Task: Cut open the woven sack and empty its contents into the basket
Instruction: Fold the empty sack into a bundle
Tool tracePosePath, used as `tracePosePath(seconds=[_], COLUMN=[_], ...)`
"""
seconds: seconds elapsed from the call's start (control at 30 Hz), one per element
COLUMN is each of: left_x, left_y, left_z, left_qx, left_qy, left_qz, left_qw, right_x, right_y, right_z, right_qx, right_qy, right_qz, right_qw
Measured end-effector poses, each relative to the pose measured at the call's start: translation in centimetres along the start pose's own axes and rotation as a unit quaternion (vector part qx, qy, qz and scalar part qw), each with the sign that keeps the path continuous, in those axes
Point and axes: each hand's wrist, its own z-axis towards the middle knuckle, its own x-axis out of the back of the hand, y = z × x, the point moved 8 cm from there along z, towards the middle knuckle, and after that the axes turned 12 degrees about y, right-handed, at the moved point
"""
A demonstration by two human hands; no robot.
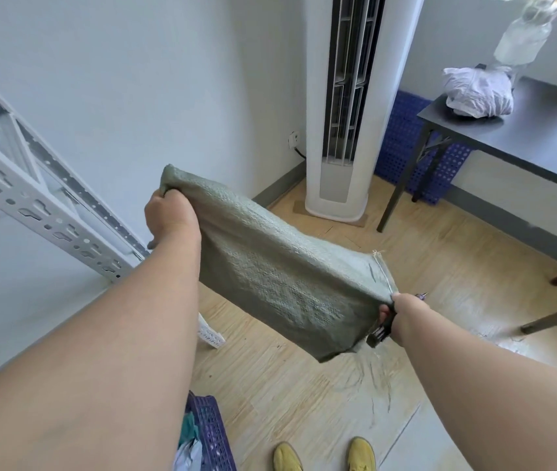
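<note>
— What's at mid-left?
— The left hand [168,215] grips the green woven sack [270,266] stretched across the centre.
— Farther right?
— The right hand [402,314] pinches its stitched end, also clutching a dark tool [379,331]. Purple basket [211,433] at bottom.

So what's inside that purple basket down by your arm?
Only a corner of the purple basket shows. Inside it lie some crumpled things, one teal, one whitish, likely cloth or bags. The left forearm covers the rest, so how full it is stays unseen.
</note>
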Motion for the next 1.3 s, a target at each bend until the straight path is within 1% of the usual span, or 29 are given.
tracePosePath(seconds=[0.07, 0.1, 0.13, 0.17, 0.2, 0.23, 0.27, 0.3, 0.33, 0.4, 0.47, 0.53, 0.63, 0.67, 0.7, 0.73, 0.77, 0.8, 0.83, 0.87, 0.9, 0.93, 0.97, 1.0, 1.07, 1.13, 1.2, 1.3], left_x=[0.2, 0.1, -0.1, -0.3, -0.8, -1.3, -2.0, -2.9, -3.7, -5.2, -6.4, -6.7, -7.1, -7.1, -7.1, -6.8, -6.2, -5.3, -4.5, -4.3, -4.6, -4.8, -5.0, -5.0, -4.9, -5.1, -5.6, -5.6], left_y=[0.1, 0.1, 0.1, 0.1, 0.0, 0.1, 0.2, 0.3, 0.5, 1.1, 2.2, 3.7, 5.3, 5.6, 6.0, 6.4, 6.7, 6.6, 5.8, 3.7, 1.1, -1.6, -4.1, -6.2, -9.0, -10.3, -10.5, -9.9], left_z=[0.0, 0.1, 0.2, 0.2, 0.1, -0.5, -1.3, -2.3, -3.5, -5.7, -7.7, -8.8, -9.0, -9.0, -9.0, -8.9, -8.6, -8.1, -7.3, -6.3, -5.7, -5.8, -6.1, -6.6, -7.8, -8.0, -7.9, -8.5], left_qx=[-0.025, -0.040, -0.053, -0.067, -0.084, -0.107, -0.134, -0.165, -0.198, -0.260, -0.308, -0.330, -0.309, -0.301, -0.312, -0.347, -0.384, -0.397, -0.378, -0.322, -0.244, -0.169, -0.115, -0.087, -0.055, -0.025, -0.001, -0.003], left_qy=[0.014, 0.013, 0.007, -0.004, -0.020, -0.041, -0.067, -0.095, -0.122, -0.171, -0.218, -0.244, -0.297, -0.314, -0.319, -0.296, -0.253, -0.205, -0.178, -0.195, -0.246, -0.309, -0.362, -0.402, -0.451, -0.470, -0.493, -0.539], left_qz=[0.020, 0.031, 0.048, 0.072, 0.106, 0.145, 0.182, 0.218, 0.251, 0.287, 0.289, 0.286, 0.223, 0.191, 0.168, 0.149, 0.119, 0.089, 0.070, 0.071, 0.073, 0.071, 0.076, 0.087, 0.109, 0.103, 0.090, 0.102], left_qw=[0.999, 0.999, 0.997, 0.995, 0.991, 0.983, 0.972, 0.957, 0.940, 0.906, 0.879, 0.866, 0.876, 0.880, 0.879, 0.877, 0.880, 0.890, 0.906, 0.924, 0.935, 0.933, 0.922, 0.907, 0.884, 0.876, 0.866, 0.836], right_x=[0.1, 0.1, 0.2, 0.4, 0.3, -0.5, -1.8, -3.5, -5.0, -7.5, -9.2, -10.1, -10.1, -9.8, -9.6, -9.4, -9.3, -9.1, -9.0, -8.9, -8.9, -8.8, -8.7, -8.7, -8.9, -9.0, -8.9, -8.9], right_y=[0.3, 0.0, -0.6, -1.5, -2.9, -4.1, -4.8, -5.2, -5.3, -5.3, -5.1, -4.7, -4.0, -3.9, -3.9, -4.0, -4.3, -4.6, -5.0, -5.3, -5.6, -5.9, -6.2, -6.4, -6.7, -6.8, -6.7, -6.1], right_z=[-0.5, -0.9, -1.3, -1.9, -3.1, -5.1, -7.2, -9.6, -11.6, -15.2, -17.6, -17.8, -16.3, -15.8, -15.5, -15.3, -15.2, -15.1, -15.0, -14.9, -14.9, -14.9, -14.9, -14.9, -15.0, -15.2, -15.5, -15.7], right_qx=[-0.017, -0.005, 0.031, 0.095, 0.187, 0.266, 0.326, 0.367, 0.388, 0.412, 0.422, 0.401, 0.363, 0.343, 0.321, 0.301, 0.289, 0.284, 0.280, 0.274, 0.263, 0.251, 0.240, 0.229, 0.203, 0.183, 0.167, 0.147], right_qy=[-0.005, -0.007, 0.002, 0.029, 0.052, 0.042, -0.007, -0.078, -0.148, -0.248, -0.310, -0.344, -0.334, -0.331, -0.331, -0.332, -0.329, -0.321, -0.316, -0.314, -0.318, -0.324, -0.332, -0.341, -0.369, -0.396, -0.419, -0.438], right_qz=[-0.029, -0.041, -0.063, -0.115, -0.178, -0.201, -0.200, -0.190, -0.178, -0.178, -0.172, -0.161, -0.165, -0.152, -0.129, -0.105, -0.087, -0.078, -0.072, -0.067, -0.060, -0.052, -0.044, -0.038, -0.043, -0.065, -0.085, -0.106], right_qw=[0.999, 0.999, 0.997, 0.988, 0.965, 0.942, 0.924, 0.907, 0.892, 0.859, 0.834, 0.834, 0.854, 0.866, 0.878, 0.888, 0.895, 0.900, 0.904, 0.907, 0.909, 0.911, 0.911, 0.911, 0.906, 0.897, 0.888, 0.880])
